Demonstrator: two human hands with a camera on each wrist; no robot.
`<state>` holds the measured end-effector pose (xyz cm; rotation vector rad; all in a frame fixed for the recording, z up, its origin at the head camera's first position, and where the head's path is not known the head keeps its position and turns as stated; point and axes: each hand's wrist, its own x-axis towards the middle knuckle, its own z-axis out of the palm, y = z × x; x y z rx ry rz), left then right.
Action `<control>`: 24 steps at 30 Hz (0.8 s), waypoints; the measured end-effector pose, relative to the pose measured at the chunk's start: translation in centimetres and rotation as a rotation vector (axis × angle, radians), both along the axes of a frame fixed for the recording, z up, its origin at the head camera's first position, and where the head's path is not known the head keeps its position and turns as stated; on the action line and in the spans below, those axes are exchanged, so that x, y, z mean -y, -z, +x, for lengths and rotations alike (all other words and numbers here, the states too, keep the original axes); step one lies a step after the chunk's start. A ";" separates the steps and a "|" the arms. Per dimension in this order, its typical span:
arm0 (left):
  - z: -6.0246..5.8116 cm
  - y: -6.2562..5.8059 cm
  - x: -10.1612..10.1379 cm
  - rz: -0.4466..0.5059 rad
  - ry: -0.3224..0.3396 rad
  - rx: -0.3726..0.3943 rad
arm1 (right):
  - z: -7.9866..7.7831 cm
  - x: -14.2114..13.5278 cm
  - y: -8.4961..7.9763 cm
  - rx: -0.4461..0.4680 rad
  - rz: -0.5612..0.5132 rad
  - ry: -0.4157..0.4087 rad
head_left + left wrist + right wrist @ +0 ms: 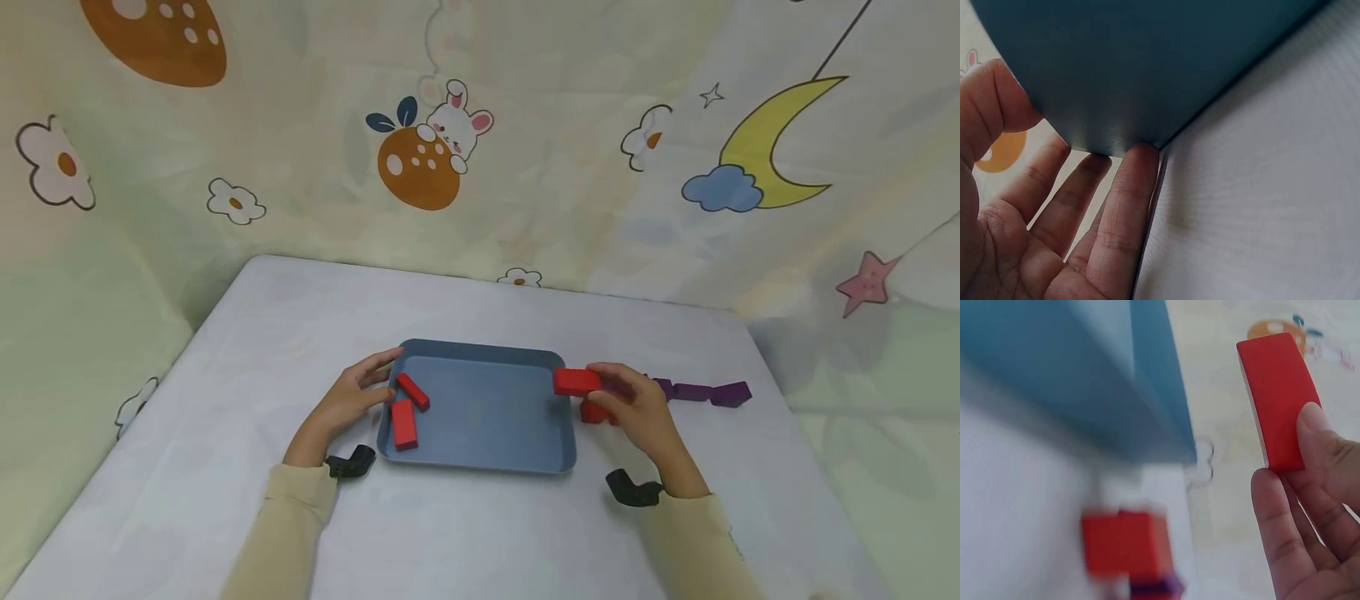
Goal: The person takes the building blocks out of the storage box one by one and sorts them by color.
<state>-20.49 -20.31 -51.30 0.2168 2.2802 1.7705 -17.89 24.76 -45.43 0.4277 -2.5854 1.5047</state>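
Observation:
My right hand (637,408) pinches a red rectangular block (576,382) by one end, with the thumb on its broad face. The block is raised over the right rim of a blue-grey tray (480,417). At the tray's left side, my left hand (348,404) rests its fingertips (1138,162) against the outer wall, fingers nearly straight, with the thumb at the rim. Inside the tray on the left lie a thin red block (413,392) and a wider red block (404,425) close together.
Right of the tray, another red block (1122,544) lies on the white table (465,533), partly hidden by my right hand in the head view. Several purple blocks, one at the far end (731,394), stretch rightward in a row. A printed cloth (555,167) hangs behind the table.

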 end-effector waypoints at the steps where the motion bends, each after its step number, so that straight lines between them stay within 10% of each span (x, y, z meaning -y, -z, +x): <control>1: 0.0 0.0 0.1 0.000 0.000 0.005 | 0.3 -0.6 0.1 -0.013 0.012 0.016; 24: 0.0 0.4 0.1 0.012 0.013 -0.033 | 3.0 -9.6 2.1 0.005 0.316 0.295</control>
